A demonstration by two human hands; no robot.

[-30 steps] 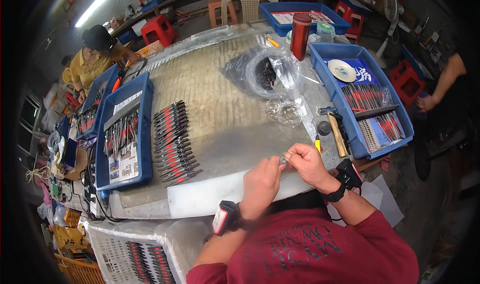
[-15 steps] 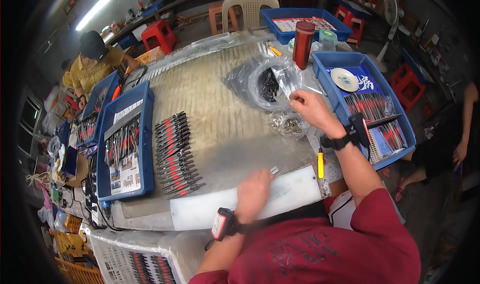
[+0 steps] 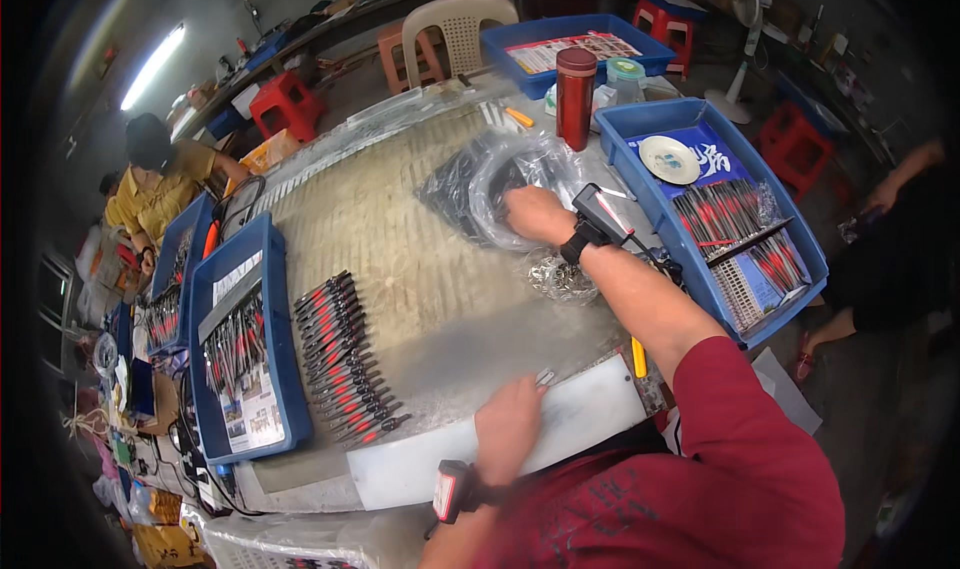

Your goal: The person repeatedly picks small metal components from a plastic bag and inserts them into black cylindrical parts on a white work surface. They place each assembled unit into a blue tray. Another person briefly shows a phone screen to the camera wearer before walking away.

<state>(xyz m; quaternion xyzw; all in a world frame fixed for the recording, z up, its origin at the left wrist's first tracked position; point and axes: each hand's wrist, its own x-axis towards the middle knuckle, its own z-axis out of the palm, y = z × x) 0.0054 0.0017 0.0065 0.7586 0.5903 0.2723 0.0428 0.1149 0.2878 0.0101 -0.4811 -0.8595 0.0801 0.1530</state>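
The right hand (image 3: 530, 214) is being reached into the clear plastic bag (image 3: 500, 169) of dark parts lying mid-table; whether its fingers are spread or pinching cannot be told. The left hand (image 3: 508, 431) is being kept flat, fingers loosely spread, at the white strip (image 3: 590, 414), with a small metal piece (image 3: 545, 377) at its fingertips. Probably the bag mouth should be held open and only one part taken. Compared with half a second ago, the right hand is being pushed deeper into the bag.

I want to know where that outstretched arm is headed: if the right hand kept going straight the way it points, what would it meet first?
Probably the clear plastic bag of dark parts; the right hand already seems to be at its opening.
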